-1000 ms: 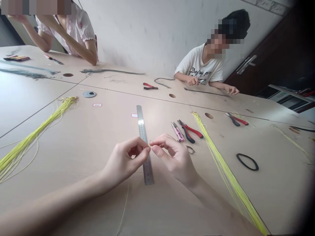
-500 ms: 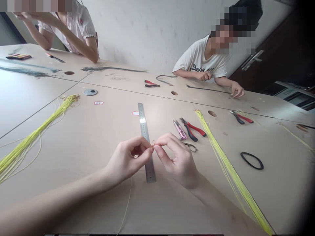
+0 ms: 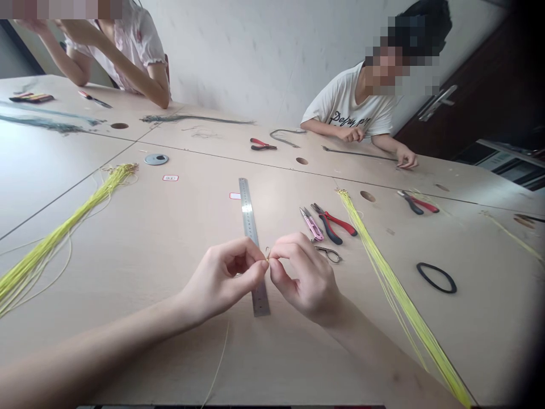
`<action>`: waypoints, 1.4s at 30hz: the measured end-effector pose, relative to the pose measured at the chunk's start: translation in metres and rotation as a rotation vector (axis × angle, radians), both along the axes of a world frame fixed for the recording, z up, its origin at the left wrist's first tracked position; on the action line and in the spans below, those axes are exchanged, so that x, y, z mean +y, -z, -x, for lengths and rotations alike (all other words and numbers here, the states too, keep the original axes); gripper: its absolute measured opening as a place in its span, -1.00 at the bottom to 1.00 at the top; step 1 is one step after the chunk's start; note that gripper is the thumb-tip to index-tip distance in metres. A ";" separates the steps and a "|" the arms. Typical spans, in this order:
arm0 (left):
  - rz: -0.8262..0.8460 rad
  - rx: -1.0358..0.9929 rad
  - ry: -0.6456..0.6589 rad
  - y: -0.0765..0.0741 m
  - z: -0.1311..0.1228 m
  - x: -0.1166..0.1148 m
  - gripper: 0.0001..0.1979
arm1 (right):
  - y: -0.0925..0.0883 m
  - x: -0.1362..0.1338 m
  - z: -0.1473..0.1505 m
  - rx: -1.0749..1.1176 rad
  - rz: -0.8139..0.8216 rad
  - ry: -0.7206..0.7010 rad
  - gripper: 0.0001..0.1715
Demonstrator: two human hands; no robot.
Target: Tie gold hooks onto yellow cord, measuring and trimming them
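My left hand (image 3: pixel 223 281) and my right hand (image 3: pixel 302 278) meet above a steel ruler (image 3: pixel 250 224), their fingertips pinching a tiny gold wire loop (image 3: pixel 267 254). A thin yellow cord (image 3: pixel 222 352) trails down to the table below my left hand. Just beyond my right hand lie small scissors (image 3: pixel 328 254), pink thread snips (image 3: pixel 311 224) and red-and-black pliers (image 3: pixel 333 224). Long bundles of yellow cord lie on both sides, one at left (image 3: pixel 63 234) and one at right (image 3: pixel 395 289).
The light wooden table (image 3: pixel 179 210) has round holes and a metal grommet (image 3: pixel 155 159). A black rubber band (image 3: pixel 436 278) and more pliers (image 3: pixel 415 203) lie right. Two co-workers sit across, one with a hand near a dark cord (image 3: pixel 360 153).
My hands have drawn slightly closer and shifted a little right, still pinching the gold loop. The co-worker's right-side hand has moved slightly along the table.
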State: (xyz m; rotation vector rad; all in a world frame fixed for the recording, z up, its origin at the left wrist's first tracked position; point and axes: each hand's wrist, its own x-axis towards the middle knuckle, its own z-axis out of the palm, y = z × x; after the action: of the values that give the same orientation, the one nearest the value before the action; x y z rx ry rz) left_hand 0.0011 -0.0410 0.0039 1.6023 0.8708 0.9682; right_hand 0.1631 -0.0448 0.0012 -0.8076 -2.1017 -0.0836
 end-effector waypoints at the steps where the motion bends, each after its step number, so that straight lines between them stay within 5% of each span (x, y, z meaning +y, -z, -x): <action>1: 0.008 -0.006 0.001 0.000 0.000 0.000 -0.83 | 0.000 0.000 -0.001 -0.008 -0.013 0.007 -0.84; 14: 0.151 -0.087 0.024 -0.005 0.002 0.001 -0.82 | -0.002 0.004 -0.010 -0.025 -0.193 0.026 -0.75; 42: 0.254 -0.113 0.097 -0.005 -0.001 0.000 -0.86 | -0.009 0.004 -0.008 -0.186 -0.249 0.012 -0.84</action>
State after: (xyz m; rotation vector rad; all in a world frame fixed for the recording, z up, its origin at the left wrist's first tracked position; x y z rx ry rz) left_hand 0.0022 -0.0411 0.0094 1.3482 0.7965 0.8354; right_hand 0.1715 -0.0406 0.0106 -0.6827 -2.2039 -0.4326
